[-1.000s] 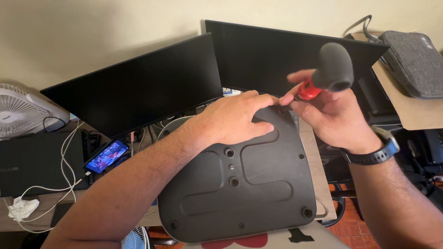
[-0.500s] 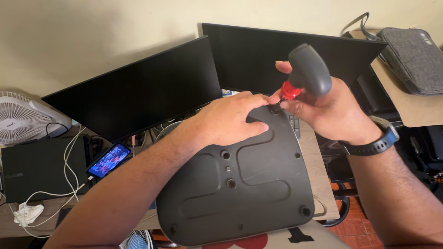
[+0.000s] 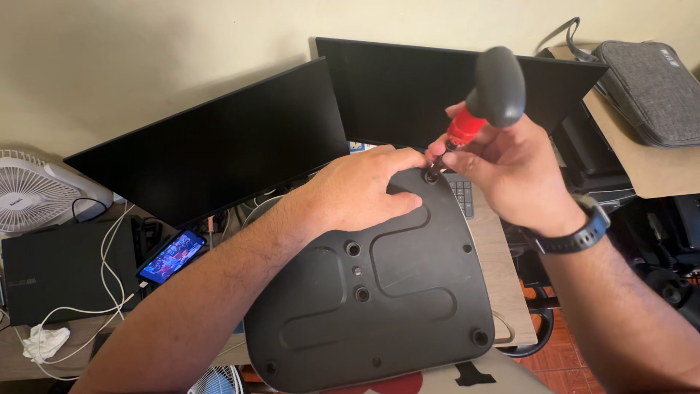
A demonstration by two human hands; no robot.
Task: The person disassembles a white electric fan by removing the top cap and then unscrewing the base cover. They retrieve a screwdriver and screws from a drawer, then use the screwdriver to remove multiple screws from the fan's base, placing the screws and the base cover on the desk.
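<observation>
two dark monitors point(image 3: 219, 138) point(image 3: 408, 87) against wall; lit phone screen point(image 3: 171, 257) left on desk.

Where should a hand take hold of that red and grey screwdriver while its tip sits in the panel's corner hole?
Grip the screwdriver by its rounded grey knob, coming from above and the right. The tool stands tilted with that knob uppermost and free; the right hand pinches only the red neck below it. The left hand lies flat on the black panel, blocking the left approach.

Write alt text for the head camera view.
A right hand sets a red-and-grey screwdriver into a hole at the top edge of a black moulded panel, steadied by the left hand. Two dark monitors stand behind.
</observation>
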